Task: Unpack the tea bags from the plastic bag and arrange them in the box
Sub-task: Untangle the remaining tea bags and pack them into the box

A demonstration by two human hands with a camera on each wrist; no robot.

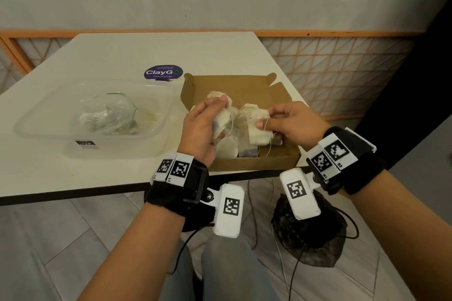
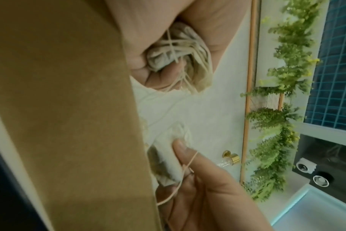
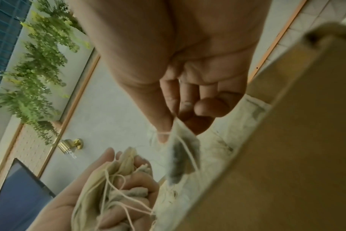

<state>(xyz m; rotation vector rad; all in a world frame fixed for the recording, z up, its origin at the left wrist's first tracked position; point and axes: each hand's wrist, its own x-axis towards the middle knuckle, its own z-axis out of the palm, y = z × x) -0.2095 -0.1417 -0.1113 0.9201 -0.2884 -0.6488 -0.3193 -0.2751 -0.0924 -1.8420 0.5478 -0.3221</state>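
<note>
An open brown cardboard box (image 1: 274,157) sits at the table's front right with several cream tea bags (image 1: 227,151) lying in it. Over the box, my left hand (image 1: 208,120) grips a bunch of tea bags (image 2: 180,51) with tangled strings, also seen as a bunch (image 3: 117,179) in the right wrist view. My right hand (image 1: 281,120) pinches a single tea bag (image 1: 259,129) by its top between thumb and forefinger, string looped over the thumb; this tea bag (image 3: 182,157) hangs down. The crumpled plastic bag (image 1: 110,115) lies in a clear tub.
The clear plastic tub (image 1: 117,146) stands left of the box. A purple round sticker (image 1: 163,72) lies on the white table (image 1: 73,173) behind them. A dark bag (image 1: 310,234) and cables lie on the floor below the table's front edge.
</note>
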